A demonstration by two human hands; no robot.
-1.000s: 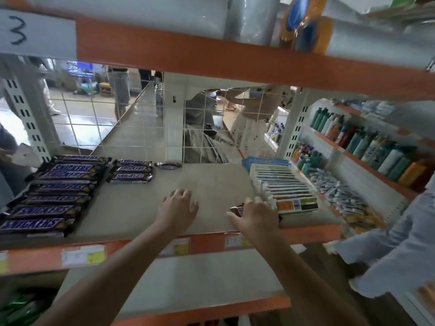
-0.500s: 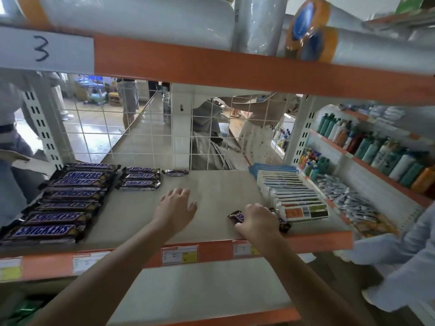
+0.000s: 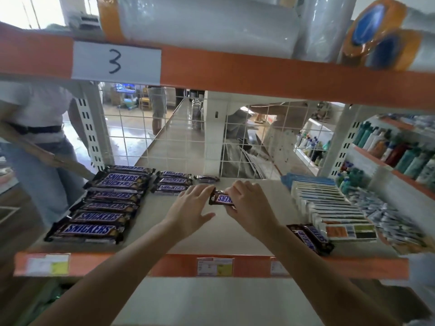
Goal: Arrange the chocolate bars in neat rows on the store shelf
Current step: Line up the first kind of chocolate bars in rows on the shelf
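A small Snickers bar (image 3: 222, 199) is held over the middle of the shelf (image 3: 211, 241). My right hand (image 3: 251, 208) grips its right end. My left hand (image 3: 190, 208) touches its left end with nearly straight fingers. Several large Snickers bars (image 3: 106, 203) lie in a column at the left. Beside them is a short column of three small bars (image 3: 173, 181), and one more small bar (image 3: 206, 178) lies at the back. Two bars (image 3: 310, 238) lie near the front edge by my right forearm.
A row of flat colourful boxes (image 3: 329, 208) fills the right side of the shelf. A wire grid (image 3: 164, 137) closes the back. The orange beam above (image 3: 235, 71) carries plastic rolls. A person (image 3: 37, 137) stands at the left; bottles (image 3: 395, 149) line the neighbouring shelf.
My right hand lifted a small bar from the pile at the front right and carried it back and left to the shelf's middle. My left hand moved forward to meet it.
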